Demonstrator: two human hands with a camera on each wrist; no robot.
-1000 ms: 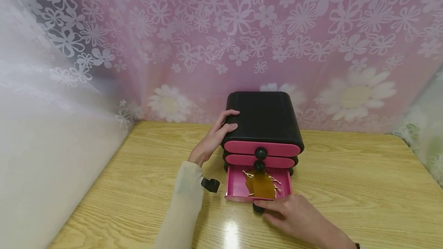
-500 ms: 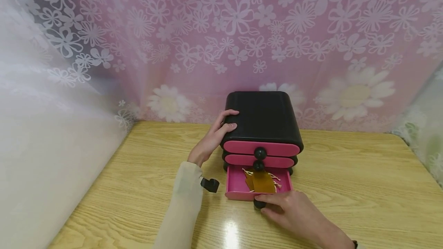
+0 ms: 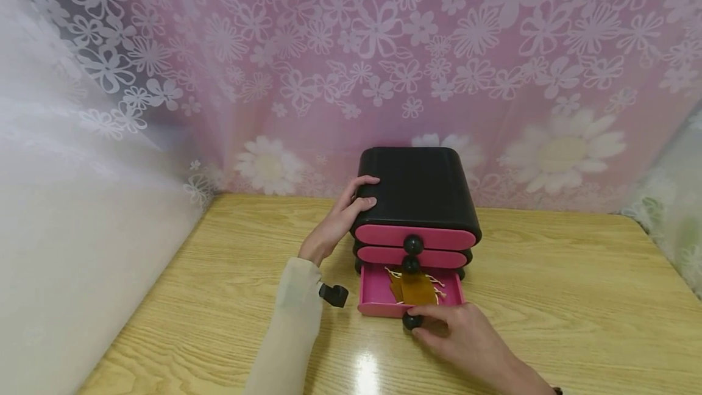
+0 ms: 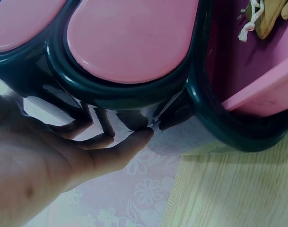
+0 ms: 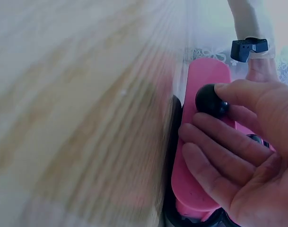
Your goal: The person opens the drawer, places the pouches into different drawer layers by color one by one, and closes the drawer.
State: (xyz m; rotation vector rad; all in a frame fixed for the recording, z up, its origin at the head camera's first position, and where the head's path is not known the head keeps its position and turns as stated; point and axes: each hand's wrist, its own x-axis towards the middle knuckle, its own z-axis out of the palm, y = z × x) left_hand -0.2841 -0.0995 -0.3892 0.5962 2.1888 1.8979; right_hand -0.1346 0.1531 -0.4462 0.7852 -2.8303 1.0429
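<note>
A black mini chest (image 3: 419,185) with three pink-fronted drawers stands on the table. Its bottom drawer (image 3: 378,309) is pulled partway out, and brown drawstring pouches (image 3: 418,289) with cream cords lie inside. My right hand (image 3: 466,334) pinches the round black knob (image 3: 411,320) of that drawer; in the right wrist view the thumb lies against the knob (image 5: 210,100) and the other fingers reach along the pink front (image 5: 196,179). My left hand (image 3: 341,218) rests on the chest's left side, fingertips over the top edge. In the left wrist view its fingers (image 4: 129,146) press the glossy black side.
Above the open drawer, the top drawer (image 3: 384,235) and middle drawer (image 3: 381,255) are closed, each with a black knob. Flowered pink curtain (image 3: 351,78) hangs behind the wooden table (image 3: 548,279). A black wrist device (image 3: 333,295) sits on the left sleeve.
The bottom drawer has slid slightly inward, its front face now showing more. My right fingers have shifted on the knob. My left hand stays at the chest's side.
</note>
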